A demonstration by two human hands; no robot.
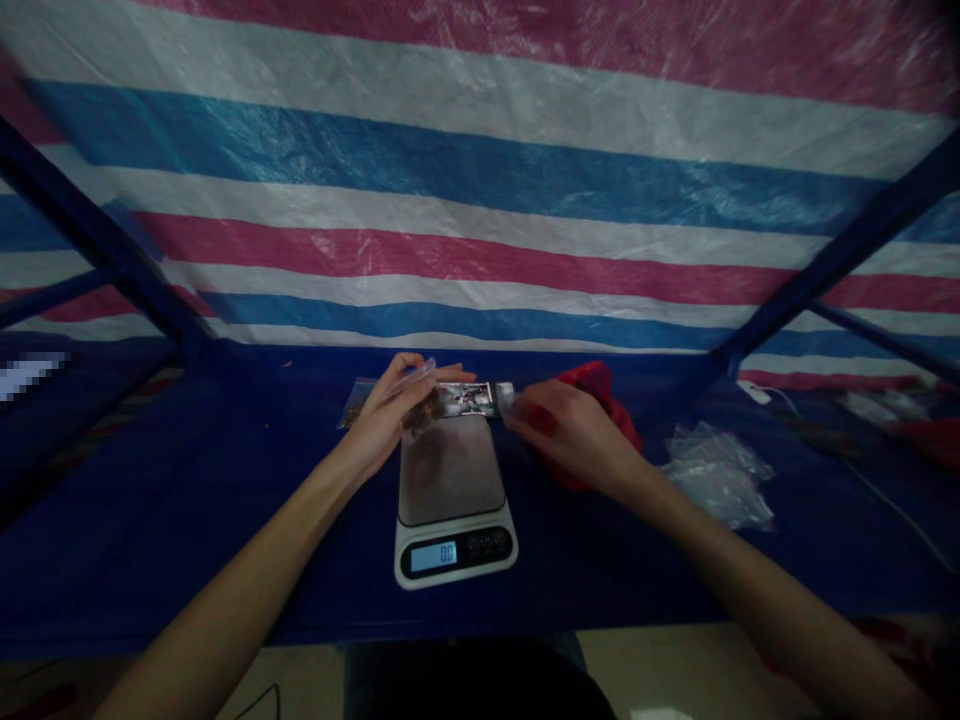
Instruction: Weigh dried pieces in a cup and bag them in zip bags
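My left hand (386,412) is closed around a small clear plastic bag (424,412) with brown bits inside, just above the back edge of a digital scale (451,475). The scale's display reads 0.0 and its metal plate is bare. Between my hands, behind the plate, lies a shiny silvery piece (472,398) whose kind I cannot make out. My right hand (566,425) is slightly blurred, its fingers curled together near the silvery piece's right end. Whatever they hold is hidden. A red bag (596,385) sits right behind that hand. Another clear bag (356,402) shows left of my left hand.
Clear plastic bags (716,475) lie piled on the blue tabletop (322,560) to the right. Blue frame posts (810,275) slant up at both sides before a striped plastic sheet (480,190). A white cable (885,495) runs along the far right.
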